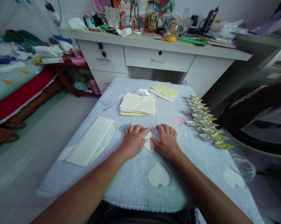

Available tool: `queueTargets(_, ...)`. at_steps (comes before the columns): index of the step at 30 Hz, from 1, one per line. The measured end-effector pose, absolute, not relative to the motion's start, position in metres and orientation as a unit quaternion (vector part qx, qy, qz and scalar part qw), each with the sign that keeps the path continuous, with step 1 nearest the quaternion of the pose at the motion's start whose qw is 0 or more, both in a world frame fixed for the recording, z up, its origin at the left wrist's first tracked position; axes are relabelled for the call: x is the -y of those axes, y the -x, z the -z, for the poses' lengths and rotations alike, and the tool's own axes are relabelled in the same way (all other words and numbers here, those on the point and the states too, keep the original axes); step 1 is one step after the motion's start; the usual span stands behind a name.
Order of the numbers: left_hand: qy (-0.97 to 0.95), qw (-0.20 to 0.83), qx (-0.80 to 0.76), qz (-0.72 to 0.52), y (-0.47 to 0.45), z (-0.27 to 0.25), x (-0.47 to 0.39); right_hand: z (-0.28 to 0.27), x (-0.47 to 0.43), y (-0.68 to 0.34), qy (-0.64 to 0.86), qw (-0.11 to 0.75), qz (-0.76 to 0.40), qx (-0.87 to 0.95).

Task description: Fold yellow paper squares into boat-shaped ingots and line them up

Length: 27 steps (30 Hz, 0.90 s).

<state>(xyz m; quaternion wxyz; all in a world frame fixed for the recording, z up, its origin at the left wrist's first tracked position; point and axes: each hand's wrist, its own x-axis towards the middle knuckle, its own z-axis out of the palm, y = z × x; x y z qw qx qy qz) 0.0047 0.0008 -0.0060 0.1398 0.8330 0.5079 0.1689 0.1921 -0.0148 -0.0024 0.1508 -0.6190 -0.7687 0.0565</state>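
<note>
Paper (pixel 150 143), pale yellow, lies creased into a small diamond.

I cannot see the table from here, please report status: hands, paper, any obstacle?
Left hand and right hand flat, pressing small pale yellow folded paper piece. Paper lies on light blue towel. Nothing in the way.
</note>
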Motion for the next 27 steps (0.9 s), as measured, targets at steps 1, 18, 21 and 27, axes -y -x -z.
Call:
queueTargets(1,-0.828,0.137,-0.519,-0.163,-0.003,0.006,-0.001,0.002,0.015,-0.192,0.619,0.150,-0.057,0.769)
queueTargets(18,-0.808,0.195,-0.518,-0.201,-0.002,-0.004,-0.012,0.001,0.015,-0.194,0.604,0.149,-0.051,0.781)
queueTargets(21,-0.809,0.200,-0.515,-0.202,-0.008,-0.005,-0.011,0.001,0.015,-0.194,0.601,0.152,-0.049,0.783)
queueTargets(27,-0.810,0.174,-0.520,-0.210,-0.014,0.001,-0.008,0.001,0.015,-0.195,0.576,0.168,-0.067,0.797)
